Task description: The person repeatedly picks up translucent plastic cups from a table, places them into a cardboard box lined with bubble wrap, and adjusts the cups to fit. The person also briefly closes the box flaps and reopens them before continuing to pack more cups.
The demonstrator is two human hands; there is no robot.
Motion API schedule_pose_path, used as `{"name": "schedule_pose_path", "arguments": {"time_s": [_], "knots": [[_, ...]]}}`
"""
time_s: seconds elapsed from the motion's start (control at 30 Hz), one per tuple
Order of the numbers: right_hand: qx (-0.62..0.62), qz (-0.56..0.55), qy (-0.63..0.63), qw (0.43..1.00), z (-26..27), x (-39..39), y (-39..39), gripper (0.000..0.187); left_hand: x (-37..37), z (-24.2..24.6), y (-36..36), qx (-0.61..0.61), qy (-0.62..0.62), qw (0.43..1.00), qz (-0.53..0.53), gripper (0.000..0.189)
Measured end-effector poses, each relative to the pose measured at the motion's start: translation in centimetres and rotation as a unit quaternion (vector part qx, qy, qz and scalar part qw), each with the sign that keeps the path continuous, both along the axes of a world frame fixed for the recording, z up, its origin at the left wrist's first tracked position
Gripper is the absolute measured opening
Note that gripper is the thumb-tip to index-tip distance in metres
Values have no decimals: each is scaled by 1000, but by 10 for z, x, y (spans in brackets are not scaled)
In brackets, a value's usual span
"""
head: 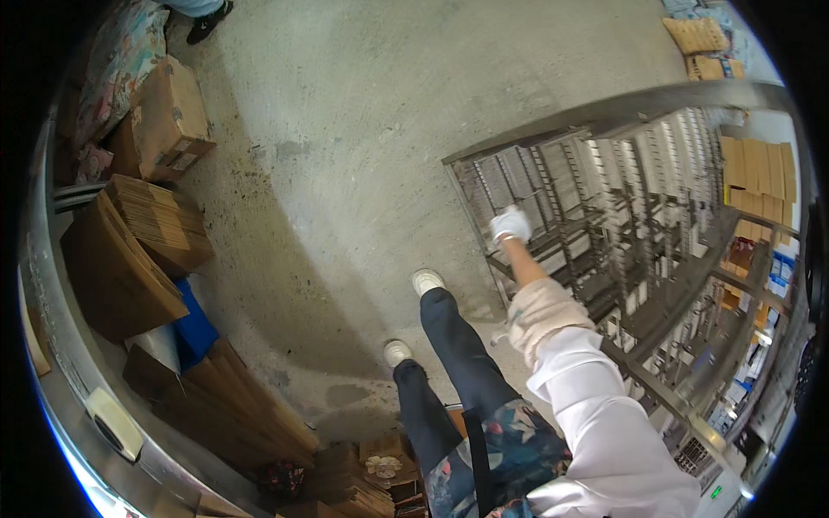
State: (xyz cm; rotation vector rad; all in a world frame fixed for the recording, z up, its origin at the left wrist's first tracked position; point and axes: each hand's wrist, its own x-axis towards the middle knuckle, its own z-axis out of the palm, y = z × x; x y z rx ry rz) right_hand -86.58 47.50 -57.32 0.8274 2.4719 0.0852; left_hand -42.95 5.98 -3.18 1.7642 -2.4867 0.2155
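Note:
My right hand (511, 224), in a white glove, is stretched forward over the near side of a tall metal rack (557, 188). Its fingers look curled, but blur hides whether they grip a bar of the rack. Rows of ridged metal strips run across the rack beyond the hand. A light sleeve with a beige cuff (544, 317) covers that arm. My left hand is out of view. Below me are a floral apron (518, 453), dark trousers and light shoes (427, 281) on the concrete floor.
Cardboard boxes (171, 123), flattened cartons (155, 226) and a blue item (194, 324) lie along the left, beside a metal-edged surface (152, 447). More cartons (343, 485) stand near my feet. Another person's dark shoe (208, 24) shows at top left. Packages (696, 35) sit at top right.

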Motion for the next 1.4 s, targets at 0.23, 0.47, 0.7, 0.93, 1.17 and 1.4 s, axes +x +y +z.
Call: {"name": "schedule_pose_path", "arguments": {"time_s": [0.23,0.47,0.7,0.93,1.17,1.4], "knots": [[-131,6,-14,991,-70,-43,103,79,-18,-21,-7,-10,-188,970,157,53],[-396,-183,26,900,-43,16,-25,39,8,-20,-16,17,-162,972,170,50],[-518,81,-155,837,84,99,-189,21,84,-8,-31,62,-101,976,184,46],[-369,462,49,805,330,195,-315,17,134,4,-45,184,-35,948,259,43],[-327,584,101,736,466,261,-417,18,151,22,-20,-1,-21,1000,0,29],[-506,496,-75,701,533,194,-380,17,145,42,-26,-15,65,997,-36,29]]}}
